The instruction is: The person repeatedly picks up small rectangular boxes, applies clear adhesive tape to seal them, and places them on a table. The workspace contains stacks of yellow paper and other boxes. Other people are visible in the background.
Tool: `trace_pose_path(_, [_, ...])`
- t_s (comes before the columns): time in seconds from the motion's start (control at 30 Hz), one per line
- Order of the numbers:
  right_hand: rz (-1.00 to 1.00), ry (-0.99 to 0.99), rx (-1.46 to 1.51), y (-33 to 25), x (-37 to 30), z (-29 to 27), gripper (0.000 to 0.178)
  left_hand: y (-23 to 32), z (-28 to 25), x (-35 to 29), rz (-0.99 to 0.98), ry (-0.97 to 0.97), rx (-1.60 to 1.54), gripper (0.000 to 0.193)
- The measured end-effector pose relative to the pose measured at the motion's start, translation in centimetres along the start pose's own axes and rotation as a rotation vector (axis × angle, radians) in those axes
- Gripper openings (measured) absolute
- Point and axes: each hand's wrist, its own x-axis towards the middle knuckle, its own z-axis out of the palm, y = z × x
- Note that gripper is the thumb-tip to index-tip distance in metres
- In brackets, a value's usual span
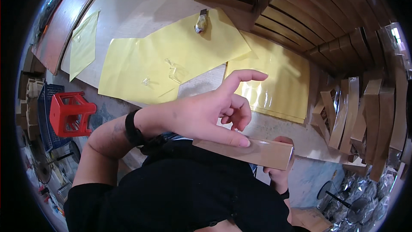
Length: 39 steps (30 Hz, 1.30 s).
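A long, narrow brown cardboard box (253, 151) with a glossy clear film on it lies across the front of my body. My right hand (281, 163) grips its right end, fingers partly hidden behind it. My left hand (219, 109) is over the box's upper edge, its thumb resting along the box. Its index finger stretches out to the right, and the other fingers are loosely bent, with a tiny shiny bit near their tips. Beyond the hands lies a yellow sheet (137, 62) with scraps of clear film (174, 71) on it.
A small tool with a wrapped handle (201, 22) lies on the yellow sheet. A glossy yellow stack (279, 81) is at its right. Rows of brown boxes (300, 13) stand at the back right. On the floor at left are a red stool (71, 114) and a blue crate (45, 122).
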Motion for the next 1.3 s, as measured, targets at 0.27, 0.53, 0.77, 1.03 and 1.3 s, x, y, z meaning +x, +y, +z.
trace_pose_path(0.27, [0.004, 0.047, 0.028, -0.2, 0.0, 0.4, 0.077, -0.6, 2.1, -0.6, 0.047, 0.184, 0.419, 0.095])
trace_pose_path(0.53, [-0.371, -0.135, -0.213, -0.7, 1.0, -0.8, 0.056, -0.8, 1.0, 0.0, -0.383, 0.057, 0.155, 0.085])
trace_pose_path(0.77, [0.030, 0.032, 0.666, 1.8, 0.8, -0.5, 0.081, -2.8, 0.4, -4.7, 0.250, 0.151, 0.243, 0.111])
trace_pose_path(1.03, [-0.128, -0.085, 0.348, -8.5, 6.6, -1.6, 0.126, 3.9, 2.0, -10.1, 0.086, 0.325, 0.863, 0.046])
trace_pose_path(1.3, [-0.331, -0.525, 0.029, -11.1, 7.0, -0.3, 0.072, 5.5, 1.3, -8.1, 0.208, 0.171, 1.043, 0.039])
